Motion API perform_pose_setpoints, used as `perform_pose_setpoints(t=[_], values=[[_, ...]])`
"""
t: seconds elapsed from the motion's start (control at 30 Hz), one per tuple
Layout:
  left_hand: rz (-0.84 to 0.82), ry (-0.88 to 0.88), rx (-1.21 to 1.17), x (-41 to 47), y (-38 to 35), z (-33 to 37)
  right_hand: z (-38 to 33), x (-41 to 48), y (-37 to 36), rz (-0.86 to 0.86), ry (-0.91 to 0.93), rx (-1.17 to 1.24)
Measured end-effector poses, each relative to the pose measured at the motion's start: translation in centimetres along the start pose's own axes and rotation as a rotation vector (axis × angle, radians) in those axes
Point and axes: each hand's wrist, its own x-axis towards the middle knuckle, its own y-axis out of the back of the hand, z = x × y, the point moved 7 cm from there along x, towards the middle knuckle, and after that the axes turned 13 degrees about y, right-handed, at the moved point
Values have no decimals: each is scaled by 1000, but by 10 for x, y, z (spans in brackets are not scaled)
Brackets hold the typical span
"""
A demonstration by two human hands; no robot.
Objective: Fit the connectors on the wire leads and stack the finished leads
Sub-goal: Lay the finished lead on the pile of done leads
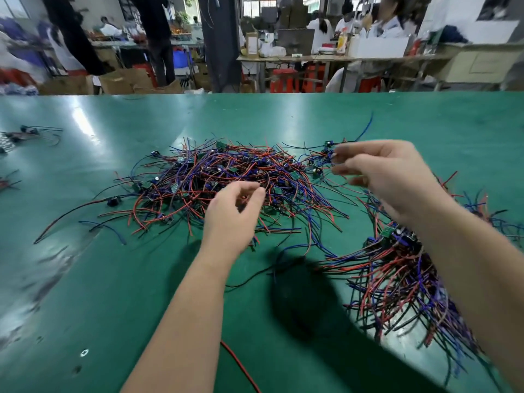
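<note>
A loose tangle of red, blue and black wire leads with small green boards lies in the middle of the green table. My left hand hovers at the tangle's near edge, fingers curled, thumb and fingertips close together; whether it pinches a wire is unclear. My right hand is raised to the right, its fingertips pinching a thin lead that carries a small connector. A stack of gathered leads lies at the right, partly under my right forearm.
A few stray leads lie at the table's far left edge. A single red wire runs off the near edge. Beyond the table stand other benches, cardboard boxes, red stools and several people at work.
</note>
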Motion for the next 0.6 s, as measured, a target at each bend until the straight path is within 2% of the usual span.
perform_pose_setpoints(t=[0.07, 0.1, 0.2, 0.27, 0.33, 0.5, 0.6], values=[[250, 156, 224, 11, 25, -22, 3, 29, 4, -39, -80, -54], [297, 231, 356, 15, 32, -33, 8, 37, 4, -75, -128, -105], [225, 413, 579, 20, 36, -62, 11, 37, 7, -95, -140, -299], [192, 482, 642, 22, 35, -74, 10, 24, 2, -87, -96, -266], [262, 458, 650, 24, 38, -73, 12, 4, -5, -121, -68, -228], [484, 306, 378, 23, 55, -62, 23, -41, -7, -93, -27, -63], [460, 191, -149, 19, 55, -48, 32, -59, -3, -43, 11, 34]])
